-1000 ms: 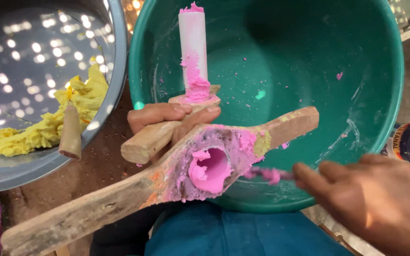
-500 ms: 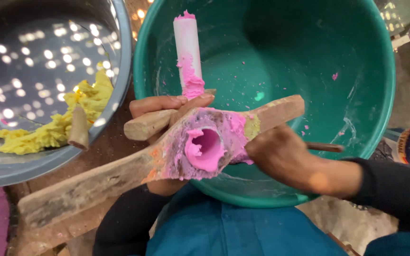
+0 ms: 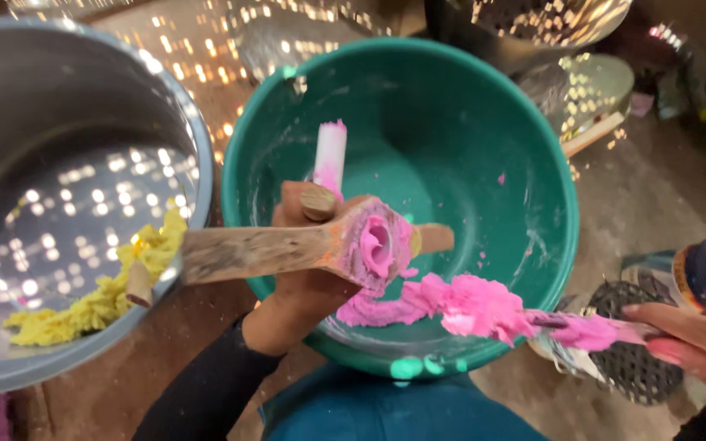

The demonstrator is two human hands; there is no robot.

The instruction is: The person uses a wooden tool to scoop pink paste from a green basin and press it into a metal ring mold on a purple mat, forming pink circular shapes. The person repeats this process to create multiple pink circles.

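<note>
Counts, head view: 2 hands, the left hand (image 3: 304,286) and the right hand (image 3: 688,343). 1 long wooden mould paddle smeared pink (image 3: 288,249). 1 round teal plastic basin (image 3: 557,237). 1 large grey metal basin (image 3: 198,155). 1 white cylinder stick tipped pink (image 3: 330,155). 1 strip of soft pink paste (image 3: 467,306). 1 heap of yellow paste (image 3: 108,298). 1 short wooden peg (image 3: 138,284) in the yellow heap. 1 dark perforated disc (image 3: 627,359).

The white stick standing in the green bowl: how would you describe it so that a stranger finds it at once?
Find the big green bowl in the middle. Just above the left hand and its wooden mould, a short white stick stands up. Unlike the brown wood nearby, it is pale with pink paste on its top and base.
</note>
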